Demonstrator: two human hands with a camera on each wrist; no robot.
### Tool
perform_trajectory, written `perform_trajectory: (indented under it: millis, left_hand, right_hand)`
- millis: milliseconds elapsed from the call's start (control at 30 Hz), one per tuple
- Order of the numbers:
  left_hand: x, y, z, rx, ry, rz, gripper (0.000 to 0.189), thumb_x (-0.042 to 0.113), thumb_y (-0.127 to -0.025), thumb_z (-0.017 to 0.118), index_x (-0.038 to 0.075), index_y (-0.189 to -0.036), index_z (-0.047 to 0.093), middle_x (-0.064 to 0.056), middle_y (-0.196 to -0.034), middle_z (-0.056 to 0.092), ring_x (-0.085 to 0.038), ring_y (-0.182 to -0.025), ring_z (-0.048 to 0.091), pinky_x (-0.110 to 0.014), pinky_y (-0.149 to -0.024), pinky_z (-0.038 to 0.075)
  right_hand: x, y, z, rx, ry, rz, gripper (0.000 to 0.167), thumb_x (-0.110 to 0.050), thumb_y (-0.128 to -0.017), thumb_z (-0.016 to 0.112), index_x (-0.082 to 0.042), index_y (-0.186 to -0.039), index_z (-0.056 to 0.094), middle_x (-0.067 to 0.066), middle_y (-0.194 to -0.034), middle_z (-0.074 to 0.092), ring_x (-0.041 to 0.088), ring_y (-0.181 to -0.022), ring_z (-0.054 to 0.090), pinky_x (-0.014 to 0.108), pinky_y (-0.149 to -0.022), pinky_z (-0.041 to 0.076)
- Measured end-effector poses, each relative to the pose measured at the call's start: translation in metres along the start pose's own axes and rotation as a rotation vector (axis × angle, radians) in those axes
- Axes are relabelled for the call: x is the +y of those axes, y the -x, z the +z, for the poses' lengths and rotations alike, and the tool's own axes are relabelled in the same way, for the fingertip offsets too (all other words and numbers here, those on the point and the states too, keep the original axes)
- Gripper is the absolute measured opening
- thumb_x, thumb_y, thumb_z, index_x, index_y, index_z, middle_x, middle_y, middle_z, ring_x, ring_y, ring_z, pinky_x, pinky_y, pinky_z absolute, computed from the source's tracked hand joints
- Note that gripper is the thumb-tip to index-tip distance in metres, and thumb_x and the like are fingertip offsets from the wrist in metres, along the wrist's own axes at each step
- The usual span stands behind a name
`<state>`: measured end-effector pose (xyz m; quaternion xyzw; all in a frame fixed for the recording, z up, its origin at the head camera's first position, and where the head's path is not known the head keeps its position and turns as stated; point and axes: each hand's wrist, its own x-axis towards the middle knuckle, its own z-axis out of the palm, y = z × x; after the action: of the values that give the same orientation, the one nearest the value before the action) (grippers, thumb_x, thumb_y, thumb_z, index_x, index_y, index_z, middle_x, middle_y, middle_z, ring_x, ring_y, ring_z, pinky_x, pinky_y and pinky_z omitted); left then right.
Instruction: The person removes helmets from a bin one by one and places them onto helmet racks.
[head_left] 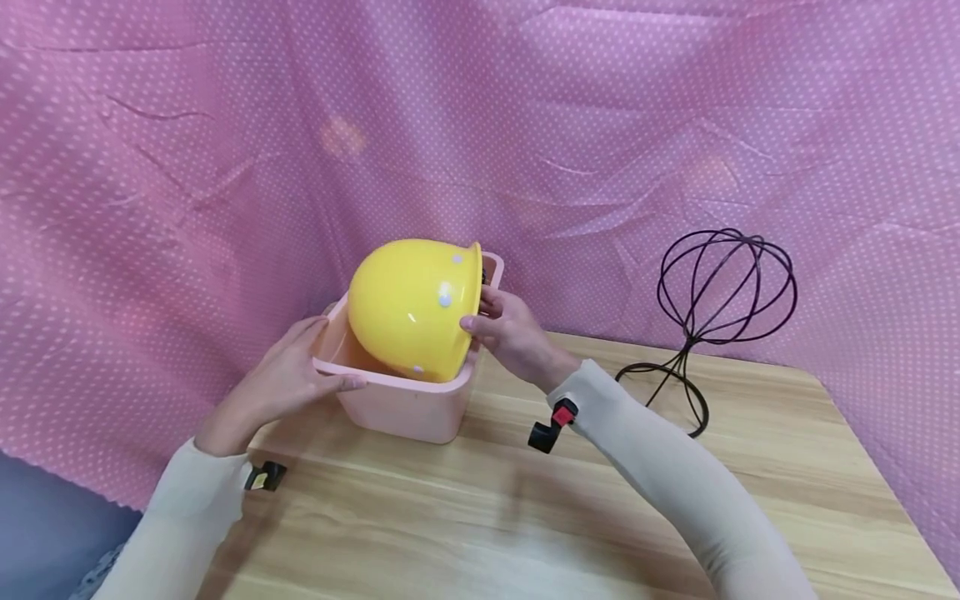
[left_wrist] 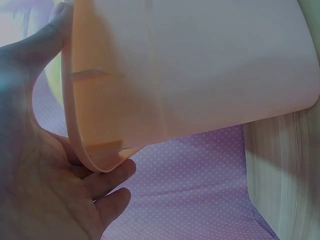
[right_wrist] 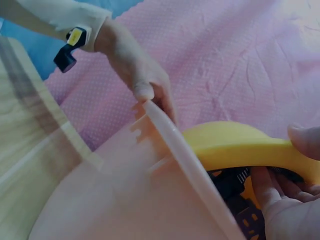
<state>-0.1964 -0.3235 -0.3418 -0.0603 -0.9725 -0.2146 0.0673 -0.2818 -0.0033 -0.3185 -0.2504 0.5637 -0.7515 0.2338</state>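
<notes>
A glossy yellow helmet (head_left: 405,304) with pale dots lies tipped on its side in the mouth of a pink plastic bin (head_left: 405,412), its opening facing right. My right hand (head_left: 521,337) pinches the helmet's rim, thumb outside and fingers inside. Black lining parts (right_wrist: 232,180) show within the helmet in the right wrist view. On the other side, my left hand (head_left: 281,375) grips the bin's rim at its near left corner, the thumb along the front edge. The helmet's lower part is hidden behind the bin's front wall.
A black wire stand (head_left: 690,337) with a balloon-shaped top and a ring base stands on the wooden table (head_left: 420,517), right of the bin. Pink dotted cloth (head_left: 570,150) hangs close behind the bin and the stand.
</notes>
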Motion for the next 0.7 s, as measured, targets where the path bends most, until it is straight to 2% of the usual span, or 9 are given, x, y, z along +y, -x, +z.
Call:
perform_trajectory:
  millis: [133, 233, 467, 700]
  left_hand:
    - [-0.001, -0.001, 0.0, 0.003, 0.009, 0.004, 0.121, 0.073, -0.076, 0.074, 0.004, -0.161, 0.022, -0.027, -0.16, 0.032, -0.047, -0.146, 0.035, -0.07, -0.116, 0.032]
    - [-0.002, -0.002, 0.001, 0.009, 0.002, 0.002, 0.121, 0.072, -0.076, 0.074, 0.003, -0.16, 0.023, -0.027, -0.159, 0.033, -0.048, -0.146, 0.035, -0.07, -0.116, 0.032]
    - [-0.004, -0.003, 0.003, -0.001, -0.009, -0.014, 0.121, 0.074, -0.076, 0.073, 0.0, -0.159, 0.025, -0.027, -0.16, 0.031, -0.048, -0.147, 0.034, -0.07, -0.116, 0.031]
    - [-0.006, -0.005, 0.003, -0.011, -0.015, -0.001, 0.121, 0.073, -0.078, 0.072, 0.001, -0.16, 0.022, -0.029, -0.16, 0.03, -0.05, -0.147, 0.033, -0.071, -0.116, 0.031]
  right_hand:
    - [-0.003, 0.003, -0.001, -0.01, -0.047, -0.027, 0.061, 0.006, -0.098, 0.052, 0.0, -0.155, 0.033, 0.022, -0.155, 0.045, 0.02, -0.13, 0.059, 0.029, -0.109, 0.05]
    - [-0.003, 0.004, -0.002, 0.004, -0.088, -0.035, 0.061, 0.007, -0.098, 0.051, 0.001, -0.156, 0.031, 0.022, -0.157, 0.043, 0.021, -0.133, 0.057, 0.029, -0.111, 0.049]
    - [-0.007, 0.01, -0.001, 0.031, -0.156, -0.06, 0.061, 0.009, -0.098, 0.05, 0.001, -0.156, 0.031, 0.018, -0.148, 0.05, 0.013, -0.119, 0.065, 0.027, -0.106, 0.053]
    - [-0.014, 0.016, 0.002, 0.033, -0.191, -0.131, 0.062, 0.011, -0.096, 0.048, 0.003, -0.156, 0.03, 0.011, -0.138, 0.057, 0.011, -0.117, 0.066, 0.024, -0.104, 0.054]
